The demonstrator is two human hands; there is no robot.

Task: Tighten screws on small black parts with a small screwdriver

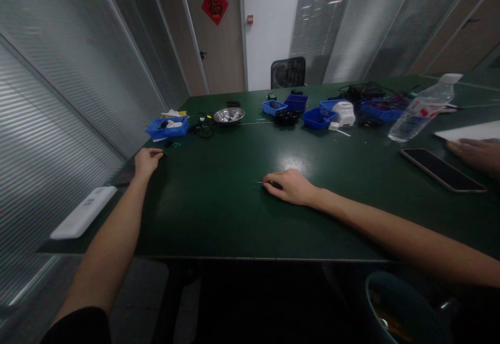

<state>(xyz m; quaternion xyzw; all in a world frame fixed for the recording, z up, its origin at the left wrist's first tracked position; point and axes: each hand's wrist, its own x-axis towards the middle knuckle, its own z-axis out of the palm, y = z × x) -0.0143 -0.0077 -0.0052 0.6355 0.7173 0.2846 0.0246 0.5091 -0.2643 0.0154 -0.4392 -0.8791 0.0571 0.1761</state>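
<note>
The right hand (291, 186), at the center of the frame, has thumb and forefinger drawn together, pinching a thin pale sliver (259, 182) that pokes out to the left, just over the green table (219, 203). The sliver looks like a pin or stiff bit of wire, though it is too fine to be sure. It should be very light and probably stiff, perhaps smooth enough to roll between the fingertips. The surest hold would be a light pinch close to its hidden end, keeping skin off the tip in case it is sharp.

The left hand (146, 163), left of center, has its fingertips close together beside a small dark bit (164, 154); whether they grip it, I cannot tell.

Just beyond that hand lie a few green bits (176, 144) and a blue basket (167, 129) with odds and ends. Farther back, at upper center, a shiny metal bowl (229, 116) holds small pieces. More blue trays (317, 118) stand to its right. At the right of the frame, a clear bottle (422, 109) appears tilted, a phone (443, 170) lies flat, and another person's hand (478, 152) touches a white sheet (474, 130).
</note>
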